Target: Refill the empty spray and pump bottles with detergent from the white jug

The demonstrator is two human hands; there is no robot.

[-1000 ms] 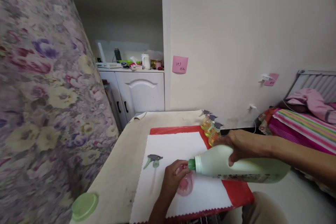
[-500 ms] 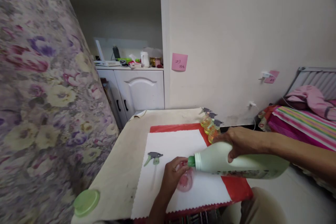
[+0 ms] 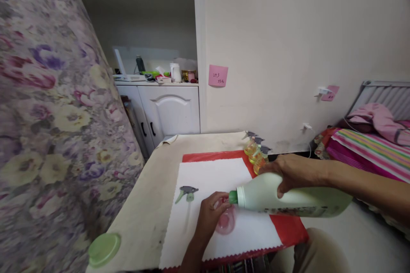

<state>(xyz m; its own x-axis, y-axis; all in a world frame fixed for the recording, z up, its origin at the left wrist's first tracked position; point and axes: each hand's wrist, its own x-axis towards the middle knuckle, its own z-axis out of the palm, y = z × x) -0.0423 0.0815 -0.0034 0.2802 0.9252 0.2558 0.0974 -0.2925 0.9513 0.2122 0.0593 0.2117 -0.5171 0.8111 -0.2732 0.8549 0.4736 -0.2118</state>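
My right hand (image 3: pixel 290 173) grips a large pale green jug (image 3: pixel 307 200) by its handle and holds it tipped on its side. The jug's darker green spout (image 3: pixel 233 197) points left, at the mouth of a small clear pink bottle (image 3: pixel 226 222). Fingers of my left hand (image 3: pixel 211 210) are wrapped round the neck of that bottle, which stands on a white sheet (image 3: pixel 211 175). A grey and green spray trigger head (image 3: pixel 187 194) with a thin tube lies on the sheet, left of my left hand. Whether liquid is flowing cannot be made out.
Several spray bottles (image 3: pixel 258 158) with yellow and orange liquid stand at the table's back right. A green cap (image 3: pixel 104 249) lies at the front left corner. A floral curtain (image 3: pixel 64 115) hangs on the left, and a bed (image 3: pixel 368 149) stands on the right.
The view has shifted very slightly. Both hands, the jug and the pink bottle keep nearly the same positions.
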